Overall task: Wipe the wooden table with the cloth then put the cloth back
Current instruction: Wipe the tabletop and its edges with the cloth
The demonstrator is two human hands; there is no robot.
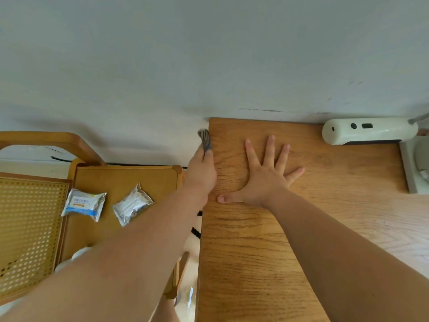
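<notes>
Gripping cloth (pixel 205 139) in left hand (pixel 202 173), tight against table's (pixel 255 252) left edge.
Pokes out beyond fist, grey, crumpled; pressing right hand (pixel 264 180) flat, splayed, on grainy wood.

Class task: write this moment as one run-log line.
left hand: grips cloth at left edge of table, near far corner | right hand: flat on table, fingers spread | cloth: not yet put back

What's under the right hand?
The right hand lies flat, fingers spread, on the bare table. The cloth is in the left hand, at the edge. Whatever is beneath the palm is hidden.
</notes>
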